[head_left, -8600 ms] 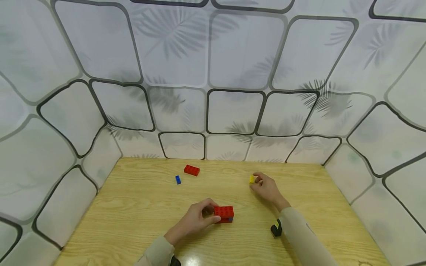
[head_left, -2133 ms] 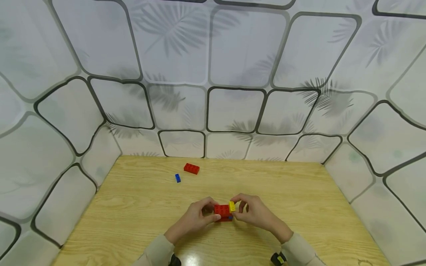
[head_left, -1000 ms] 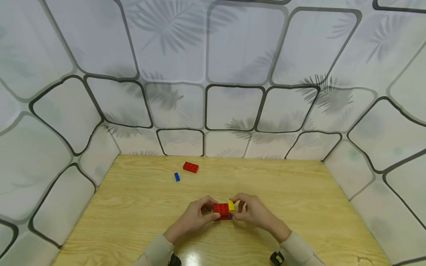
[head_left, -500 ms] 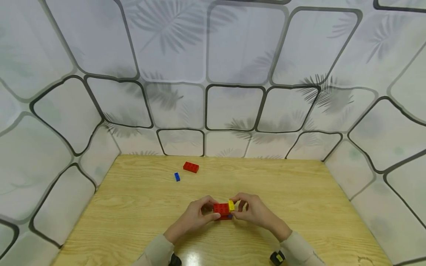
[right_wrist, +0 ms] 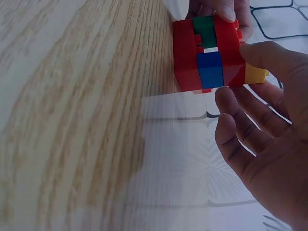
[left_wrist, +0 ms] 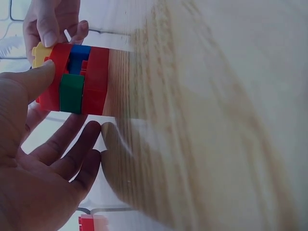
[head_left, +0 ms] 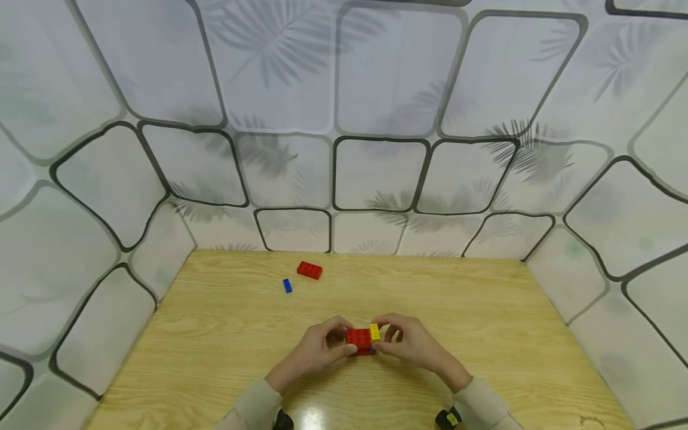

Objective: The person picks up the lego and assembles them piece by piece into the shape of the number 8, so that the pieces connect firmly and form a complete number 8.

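Observation:
Close to the middle of the table, in the head view, my left hand [head_left: 317, 351] holds the left end of a brick stack between thumb and fingers. The stack has a red top brick [head_left: 357, 338] and a red bottom brick [left_wrist: 97, 82]. Between them sit a green brick [left_wrist: 71, 94] on the left and a blue brick [right_wrist: 210, 70] on the right, with a gap separating them. My right hand [head_left: 412, 345] pinches a small yellow brick [head_left: 374, 332], which sits on the right end of the upper red brick.
Farther back and to the left, a loose red brick [head_left: 309, 270] and a small blue brick [head_left: 287, 286] lie on the wooden table [head_left: 462, 304]. Pale patterned walls [head_left: 387, 179] enclose the table at the back and both sides.
My right hand has brought the yellow brick from the table's back right onto the stack. Over the last two seconds both hands stay almost still, and the left keeps its hold.

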The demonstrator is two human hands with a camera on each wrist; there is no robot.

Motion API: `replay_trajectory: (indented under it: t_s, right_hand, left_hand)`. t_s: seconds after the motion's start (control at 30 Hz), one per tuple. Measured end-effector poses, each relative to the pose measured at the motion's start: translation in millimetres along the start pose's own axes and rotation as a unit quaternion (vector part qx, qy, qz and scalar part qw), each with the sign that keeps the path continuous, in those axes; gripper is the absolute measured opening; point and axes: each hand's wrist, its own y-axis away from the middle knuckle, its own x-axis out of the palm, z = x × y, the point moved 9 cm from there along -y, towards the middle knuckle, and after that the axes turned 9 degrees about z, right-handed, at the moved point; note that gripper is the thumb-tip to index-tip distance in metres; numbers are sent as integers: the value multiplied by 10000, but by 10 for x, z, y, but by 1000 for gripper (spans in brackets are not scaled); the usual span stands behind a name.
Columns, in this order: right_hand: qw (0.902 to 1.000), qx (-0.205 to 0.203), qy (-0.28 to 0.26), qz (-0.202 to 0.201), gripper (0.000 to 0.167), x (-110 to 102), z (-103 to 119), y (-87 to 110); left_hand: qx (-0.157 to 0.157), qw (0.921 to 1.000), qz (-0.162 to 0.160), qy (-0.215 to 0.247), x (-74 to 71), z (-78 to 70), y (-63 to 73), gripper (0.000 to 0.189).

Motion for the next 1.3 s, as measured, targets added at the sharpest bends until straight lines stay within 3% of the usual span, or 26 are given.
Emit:
replay_trajectory:
  t_s: [0.27, 0.43, 0.6, 0.87, 1.07, 1.3]
  right_hand:
    - [9998, -51, 154, -99, 44, -23, 13, -41]
    - [9994, -105, 280, -181, 45, -53, -9, -79]
    - [9993, -59, 331, -191, 47, -56, -38, -121]
    - [9990, -162, 350, -212, 45, -66, -20, -164]
    - [9993, -21, 327, -176, 46, -67, -32, -170]
    - [9994, -65, 295, -172, 45, -73, -8, -166]
  left_hand:
    - [-146, 9995, -209, -202, -79, 59, -3, 39]
    - [-369, 9952, -854, -293, -329, 138, 16, 40]
    - [-579, 9804, -1794, -580, -708, 204, 63, 28]
    - [-720, 9555, -2713, -904, -1160, 351, 167, 26]
    - [-1054, 9436, -2965, -1032, -1334, 573, 186, 37]
    - [-1514, 9413, -2796, -1131, -1422, 783, 166, 46]
